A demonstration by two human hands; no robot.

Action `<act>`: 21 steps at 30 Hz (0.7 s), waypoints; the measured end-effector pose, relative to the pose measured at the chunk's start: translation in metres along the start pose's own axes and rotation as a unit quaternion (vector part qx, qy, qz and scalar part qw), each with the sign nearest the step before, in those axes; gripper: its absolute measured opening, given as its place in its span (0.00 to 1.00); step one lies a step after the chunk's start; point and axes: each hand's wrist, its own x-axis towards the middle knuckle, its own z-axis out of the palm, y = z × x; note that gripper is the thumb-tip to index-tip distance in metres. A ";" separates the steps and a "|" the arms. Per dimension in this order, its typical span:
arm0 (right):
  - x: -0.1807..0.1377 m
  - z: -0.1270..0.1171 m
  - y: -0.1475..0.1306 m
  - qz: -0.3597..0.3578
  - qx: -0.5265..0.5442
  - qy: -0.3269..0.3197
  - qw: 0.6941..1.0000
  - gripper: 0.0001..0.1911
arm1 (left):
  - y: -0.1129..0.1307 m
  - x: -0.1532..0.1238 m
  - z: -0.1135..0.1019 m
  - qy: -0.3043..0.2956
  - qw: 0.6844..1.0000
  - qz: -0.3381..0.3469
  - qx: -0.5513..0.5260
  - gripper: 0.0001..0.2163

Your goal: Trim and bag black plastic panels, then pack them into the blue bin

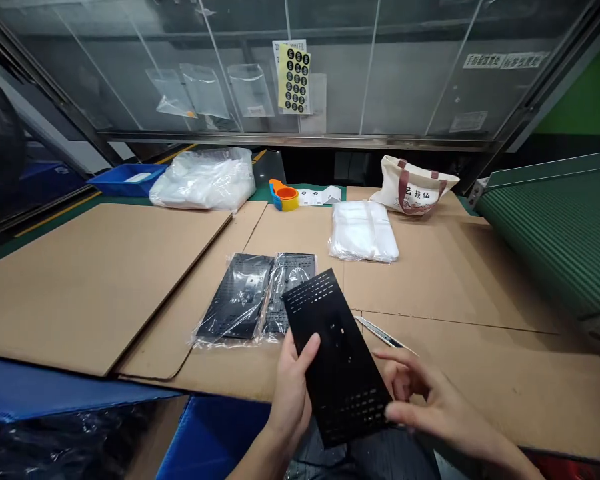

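Observation:
A flat black perforated metal plate (pixel 343 360) is tilted above the table's front edge. My left hand (pixel 295 380) is closed around its left edge, with the thumb lying on its face. Rows of slots run across both ends of the plate, and small holes mark its middle. At its lower right edge is my right hand (pixel 420 393), fingers apart and the index stretched out; whether its thumb touches the plate I cannot tell. Behind the plate, two similar black plates in clear plastic bags (pixel 237 297) lie side by side. A utility knife (pixel 380 333) rests just beyond my right hand.
Cardboard sheets (pixel 480 280) cover the table. A stack of clear bags (pixel 363 230), a tape dispenser (pixel 284 195), a canvas tote (pixel 415 190), a bundle of plastic (pixel 205 179) and a blue tray (pixel 127 180) stand farther back. A green ribbed conveyor belt (pixel 560 233) borders the right.

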 end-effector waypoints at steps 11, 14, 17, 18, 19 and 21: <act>0.026 -0.042 0.061 0.080 -0.481 0.137 0.862 0.05 | -0.042 0.011 -0.023 -0.164 0.959 -0.140 -0.184 0.19; 0.027 -0.042 0.054 0.052 -0.432 0.122 0.892 0.08 | -0.054 0.014 -0.031 -0.234 0.940 -0.142 -0.202 0.17; 0.024 -0.039 0.025 0.012 -0.344 0.144 0.928 0.13 | -0.063 0.016 -0.035 -0.241 0.940 -0.148 -0.192 0.17; 0.023 -0.037 0.013 0.005 -0.324 0.148 0.934 0.14 | -0.066 0.016 -0.035 -0.232 0.943 -0.155 -0.183 0.17; 0.022 -0.034 0.002 -0.002 -0.312 0.147 0.939 0.16 | -0.070 0.018 -0.036 -0.221 0.946 -0.163 -0.173 0.17; 0.020 -0.028 -0.016 -0.020 -0.309 0.131 0.942 0.16 | -0.078 0.020 -0.037 -0.208 0.949 -0.179 -0.158 0.18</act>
